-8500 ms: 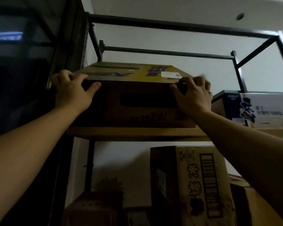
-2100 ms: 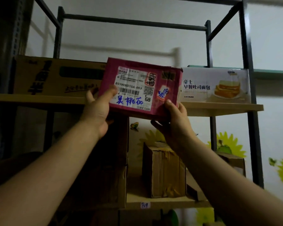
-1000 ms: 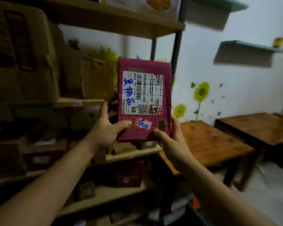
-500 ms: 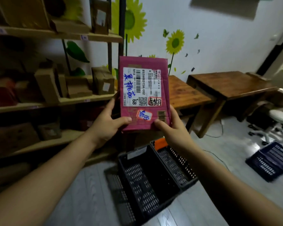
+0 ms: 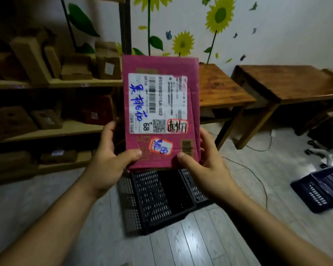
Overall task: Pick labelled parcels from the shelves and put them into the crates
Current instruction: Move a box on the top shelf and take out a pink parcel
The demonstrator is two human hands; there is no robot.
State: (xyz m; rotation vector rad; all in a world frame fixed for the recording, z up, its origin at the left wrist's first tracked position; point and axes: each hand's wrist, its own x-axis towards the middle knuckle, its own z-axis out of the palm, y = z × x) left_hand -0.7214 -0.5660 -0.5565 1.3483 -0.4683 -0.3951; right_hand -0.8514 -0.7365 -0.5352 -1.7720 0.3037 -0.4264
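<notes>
I hold a flat pink parcel [image 5: 160,89] upright in front of me, its white shipping label with blue handwriting facing me. My left hand [image 5: 110,162] grips its lower left corner, thumb on the front. My right hand [image 5: 206,164] grips the lower right corner the same way. Directly below the parcel, on the floor, stands a black perforated crate [image 5: 158,198] with nothing visible inside. A dark blue crate [image 5: 323,189] sits on the floor at the far right.
Wooden shelves [image 5: 52,83] with several brown cardboard parcels fill the left side. Two wooden tables [image 5: 284,85] stand against the sunflower-decorated wall on the right. Cables trail over the grey plank floor, and an office chair base [image 5: 323,152] is at the right edge.
After lifting the pink parcel off the top shelf and turning it upright, I have looked down and to the right; the black crate now lies straight under the parcel. My grip is unchanged.
</notes>
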